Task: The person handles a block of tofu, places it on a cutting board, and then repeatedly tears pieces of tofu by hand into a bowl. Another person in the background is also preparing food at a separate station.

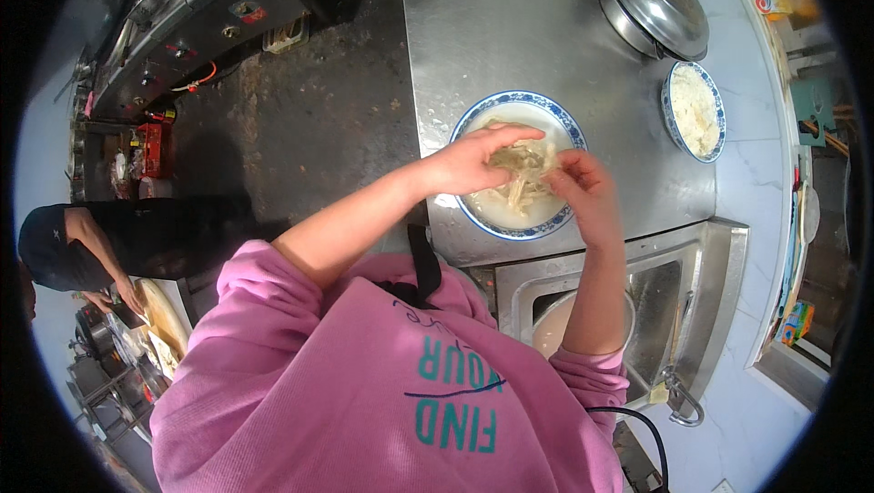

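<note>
A white bowl with a blue patterned rim (468,214) stands on the steel counter in front of me. Pale, wet shredded strips of food (517,194) lie in it, and I cannot tell what food they are. My left hand (471,160) is over the bowl's left side, its thumb and fingers curved around a clump of the strips. From the right, my right hand (588,194) pinches the other end of that clump between thumb and fingertips. The right hand is slightly blurred and hides part of the bowl's rim.
A bowl of white rice (696,110) and a lidded metal pot (649,5) stand at the right. Close by my right forearm is a steel sink (655,295) with a tap (679,397). A stove (184,35) is far left; below it, a co-worker (102,240) reaches towards a round board (164,308).
</note>
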The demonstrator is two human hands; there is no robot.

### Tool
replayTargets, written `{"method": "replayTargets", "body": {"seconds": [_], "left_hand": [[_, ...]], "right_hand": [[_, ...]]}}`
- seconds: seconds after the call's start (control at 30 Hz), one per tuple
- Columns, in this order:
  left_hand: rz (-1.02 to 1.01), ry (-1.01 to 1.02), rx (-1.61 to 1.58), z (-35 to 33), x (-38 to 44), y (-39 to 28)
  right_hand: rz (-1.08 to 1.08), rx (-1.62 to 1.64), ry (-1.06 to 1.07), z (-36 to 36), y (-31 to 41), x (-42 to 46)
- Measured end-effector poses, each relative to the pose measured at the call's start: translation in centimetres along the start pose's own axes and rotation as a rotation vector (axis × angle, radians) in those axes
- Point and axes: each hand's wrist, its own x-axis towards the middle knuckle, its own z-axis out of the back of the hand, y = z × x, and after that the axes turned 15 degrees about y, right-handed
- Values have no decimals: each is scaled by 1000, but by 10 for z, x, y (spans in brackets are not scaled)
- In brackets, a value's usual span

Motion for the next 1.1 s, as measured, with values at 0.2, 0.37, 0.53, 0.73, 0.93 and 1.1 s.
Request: {"method": "replayTargets", "body": {"seconds": [0.2, 0.37, 0.53, 0.73, 0.93, 1.1], "left_hand": [[83, 144, -122, -4, 19, -16], [70, 2, 315, -11, 20, 1], [106, -242, 363, -21, 22, 26], [308, -210, -811, 1, 19, 17], [323, -131, -972, -9, 22, -11], [278, -114, -864, -11, 18, -11]], "right_hand": [[146, 226, -171, -1, 7, 7], [202, 443, -274, -13, -13, 15], [181, 423, -318, -26, -11, 9], [-61, -184, -260, -5, -36, -4], [8, -495, -225, -27, -18, 10], [63, -137, -269, -25, -30, 16]]}}
